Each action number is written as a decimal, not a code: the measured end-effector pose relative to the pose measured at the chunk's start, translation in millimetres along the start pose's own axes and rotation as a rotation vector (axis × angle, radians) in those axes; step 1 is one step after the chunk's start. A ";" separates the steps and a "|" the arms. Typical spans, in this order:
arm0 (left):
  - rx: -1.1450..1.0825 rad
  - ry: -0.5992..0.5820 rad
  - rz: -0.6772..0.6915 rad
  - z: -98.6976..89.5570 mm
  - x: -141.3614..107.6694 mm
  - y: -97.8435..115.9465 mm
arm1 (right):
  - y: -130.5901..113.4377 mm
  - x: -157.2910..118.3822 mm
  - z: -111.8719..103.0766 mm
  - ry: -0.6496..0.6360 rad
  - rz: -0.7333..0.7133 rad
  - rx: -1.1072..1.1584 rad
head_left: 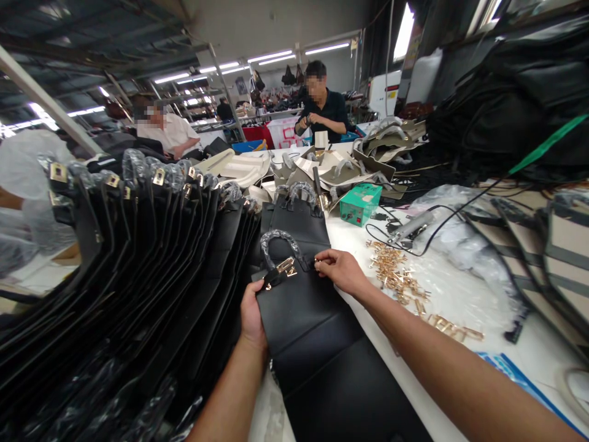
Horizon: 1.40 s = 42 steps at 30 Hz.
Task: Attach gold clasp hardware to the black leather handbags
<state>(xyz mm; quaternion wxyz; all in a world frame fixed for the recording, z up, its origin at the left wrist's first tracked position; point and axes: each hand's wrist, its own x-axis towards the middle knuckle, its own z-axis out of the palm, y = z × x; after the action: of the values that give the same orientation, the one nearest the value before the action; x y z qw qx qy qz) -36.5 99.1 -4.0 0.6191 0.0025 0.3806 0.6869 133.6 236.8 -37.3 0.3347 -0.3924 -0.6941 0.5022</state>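
A long black bag panel (317,331) lies in front of me, with a plastic-wrapped handle (272,236) and a gold clasp (286,265) at its far end. My left hand (252,313) grips the panel's left edge beside the clasp, its thumb near a small gold piece. Over the right edge, close to the handle's base, my right hand (338,268) is closed in a pinch on a small gold fitting, mostly hidden by the fingertips. Gold fittings (396,270) lie scattered on the white table (446,276) to the right.
Many black bag panels (184,245) stand packed at the left. A green box (360,204) and a corded metal tool (411,226) are on the table beyond my right hand. Beige panels (570,245) are stacked at the right. Two people sit across the table.
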 end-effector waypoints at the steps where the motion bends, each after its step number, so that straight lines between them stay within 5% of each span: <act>1: 0.004 0.001 -0.002 -0.2 -0.1 -0.2 | 0.1 -0.8 1.4 0.014 -0.002 -0.024; 9: 0.035 0.018 -0.018 -3.6 -1.0 -1.8 | -7.0 -7.2 10.4 0.069 -0.059 -0.246; 25: -0.016 -0.019 -0.049 1.4 -5.0 0.4 | -26.7 9.2 -5.1 -0.213 -0.144 -0.405; 33: -0.001 -0.036 -0.085 4.1 -9.6 1.0 | -28.7 10.3 -8.9 -0.307 -0.120 -0.323; 39: -0.020 -0.079 -0.083 -5.0 -5.6 0.5 | -33.0 17.5 -20.1 -0.240 -0.130 -0.230; 42: -0.051 -0.136 -0.091 -10.3 -4.3 0.0 | -34.8 23.7 -32.6 -0.378 -0.085 -0.056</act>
<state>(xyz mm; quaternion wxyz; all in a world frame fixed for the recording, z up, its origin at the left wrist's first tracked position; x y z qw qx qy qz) -40.4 90.1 -9.4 0.6741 0.0158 0.3197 0.6657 143.2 265.4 6.6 0.2082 -0.2704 -0.7743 0.5329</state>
